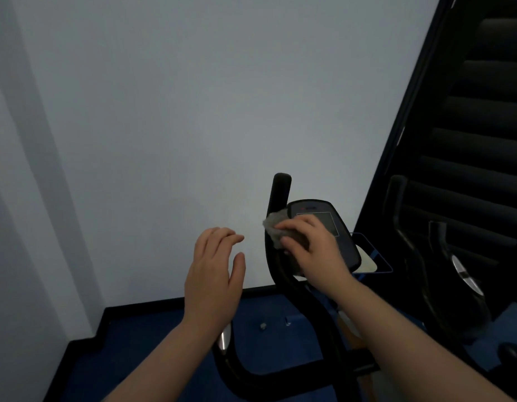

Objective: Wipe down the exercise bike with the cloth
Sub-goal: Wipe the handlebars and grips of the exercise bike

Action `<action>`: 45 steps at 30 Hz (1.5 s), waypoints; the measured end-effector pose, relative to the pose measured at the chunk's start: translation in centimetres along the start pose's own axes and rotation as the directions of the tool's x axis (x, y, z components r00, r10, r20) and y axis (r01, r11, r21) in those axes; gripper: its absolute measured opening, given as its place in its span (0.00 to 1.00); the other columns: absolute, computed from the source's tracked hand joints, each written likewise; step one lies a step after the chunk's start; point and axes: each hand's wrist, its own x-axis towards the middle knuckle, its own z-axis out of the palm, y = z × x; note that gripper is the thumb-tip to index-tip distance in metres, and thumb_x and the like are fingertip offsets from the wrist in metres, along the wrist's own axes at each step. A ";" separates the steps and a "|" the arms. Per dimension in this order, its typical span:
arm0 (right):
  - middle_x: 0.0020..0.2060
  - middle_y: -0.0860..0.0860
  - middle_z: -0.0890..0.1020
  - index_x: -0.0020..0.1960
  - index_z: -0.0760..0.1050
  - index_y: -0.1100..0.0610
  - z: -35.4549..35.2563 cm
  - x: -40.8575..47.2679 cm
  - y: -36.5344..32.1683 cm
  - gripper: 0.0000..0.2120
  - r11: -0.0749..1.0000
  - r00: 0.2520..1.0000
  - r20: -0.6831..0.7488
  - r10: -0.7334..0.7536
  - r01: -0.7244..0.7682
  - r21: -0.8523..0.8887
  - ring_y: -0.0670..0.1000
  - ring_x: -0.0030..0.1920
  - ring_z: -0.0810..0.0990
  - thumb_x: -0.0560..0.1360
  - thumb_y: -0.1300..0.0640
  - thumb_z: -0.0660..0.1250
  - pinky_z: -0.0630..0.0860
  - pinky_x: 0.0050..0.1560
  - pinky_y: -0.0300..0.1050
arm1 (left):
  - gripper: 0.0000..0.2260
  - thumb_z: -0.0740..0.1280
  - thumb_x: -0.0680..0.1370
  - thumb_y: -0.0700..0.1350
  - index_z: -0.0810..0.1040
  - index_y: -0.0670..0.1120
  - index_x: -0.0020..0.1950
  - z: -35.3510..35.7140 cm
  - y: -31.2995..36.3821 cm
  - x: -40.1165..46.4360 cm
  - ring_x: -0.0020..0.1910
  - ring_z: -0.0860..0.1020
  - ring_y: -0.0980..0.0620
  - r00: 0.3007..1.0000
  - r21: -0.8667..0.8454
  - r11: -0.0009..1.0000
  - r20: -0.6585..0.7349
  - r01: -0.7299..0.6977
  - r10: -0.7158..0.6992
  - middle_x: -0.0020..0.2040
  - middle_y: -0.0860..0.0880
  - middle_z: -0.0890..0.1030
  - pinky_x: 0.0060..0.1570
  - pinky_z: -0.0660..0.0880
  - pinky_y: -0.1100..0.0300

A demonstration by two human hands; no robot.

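lots is hard to see here. the exercise bike point(295, 300) is mostly cut off at the bottom, only the black handlebars and the console point(332, 227) show, and the screen is too dim to read. the right hand point(312, 242) covers most of the cloth point(274, 227), a grey wad poking out past the fingertips; the hand presses it on the left edge of the console, fingers curled over it. the left hand point(213, 274) hovers off to the left, fingers relaxed and slightly apart, holding nothing, touching nothing. another dark machine point(454, 271) on the right is murky. plain pale wall point(164, 111) ahead, blue floor point(152, 343) with black skirting, dark stairs point(483, 111) upper right.
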 end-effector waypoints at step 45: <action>0.56 0.49 0.72 0.63 0.77 0.54 -0.8 4.8 -1.2 0.17 0.996 0.904 -0.422 -0.062 0.081 0.028 0.34 0.55 0.71 0.76 0.63 0.68 0.65 0.57 0.25 | 0.11 0.65 0.79 0.41 0.77 0.46 0.61 0.3 0.1 0.1 0.65 0.61 0.64 1.000 0.029 1.000 -0.028 0.011 -0.010 0.60 0.55 0.74 0.48 0.61 0.77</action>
